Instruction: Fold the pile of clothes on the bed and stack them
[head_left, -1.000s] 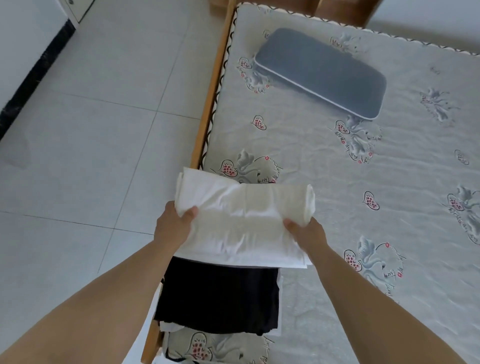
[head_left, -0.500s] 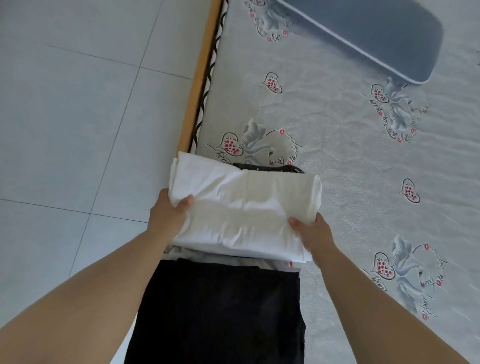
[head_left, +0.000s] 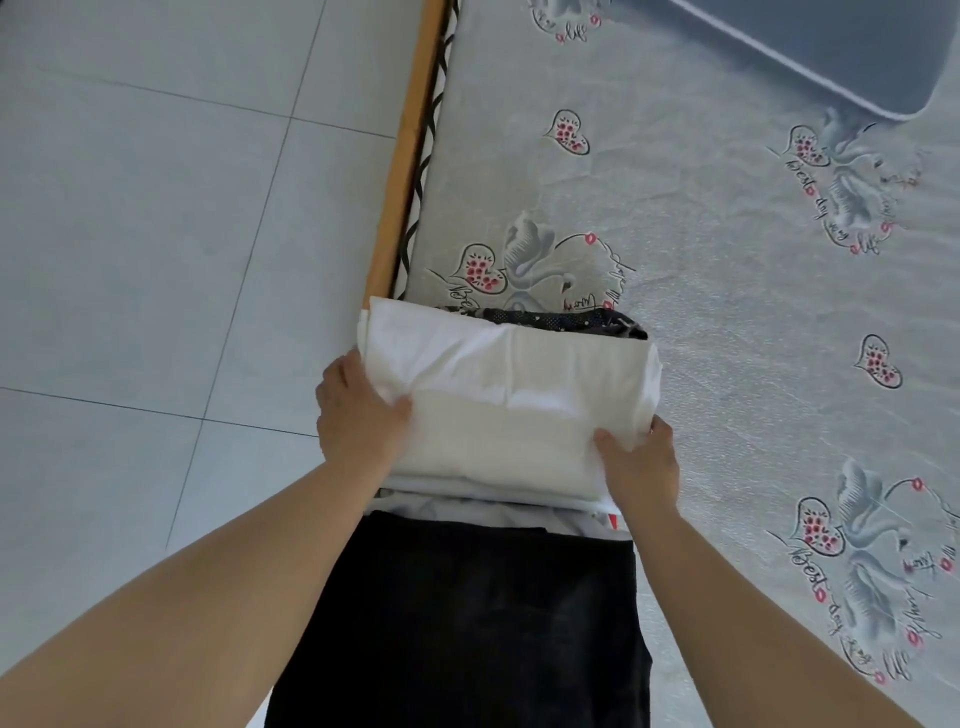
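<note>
Since a second ago your view has dipped closer; the folded white garment (head_left: 511, 400) now covers a dark dotted piece (head_left: 566, 317) at the mattress (head_left: 727, 291) corner. Left hand (head_left: 358, 410) and right hand (head_left: 639, 462) each pinch its near corners. Black garment (head_left: 467, 618) sits nearer you. Wooden frame (head_left: 402, 171) edge left; open mattress to the right.

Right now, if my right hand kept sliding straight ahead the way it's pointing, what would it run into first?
Your right hand already grips the folded white garment; past that fold comes the dark dotted cloth, then probably open mattress, though depth is unclear.
</note>
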